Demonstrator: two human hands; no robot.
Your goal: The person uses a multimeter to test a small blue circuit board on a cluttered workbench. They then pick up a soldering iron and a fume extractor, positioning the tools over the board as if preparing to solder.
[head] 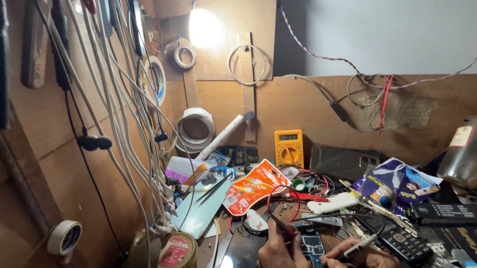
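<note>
- Head view: left hand (281, 259) pinches a red-wired probe (283, 226) down on the small circuit board (313, 249) lying on the cluttered table (225, 241).
- Right hand (360, 260) grips a pen-like tool (356, 248) beside the board.
- Step, I judge: testing contacts; next needs steady tips and a look at the yellow multimeter (288, 147).

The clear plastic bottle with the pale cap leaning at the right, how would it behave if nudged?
The clear plastic bottle already leans, so it would probably tip. It looks mostly empty, so likely light. Its round body might roll across the cluttered bench.

One multimeter (288, 147), two hands (281, 259)
</note>
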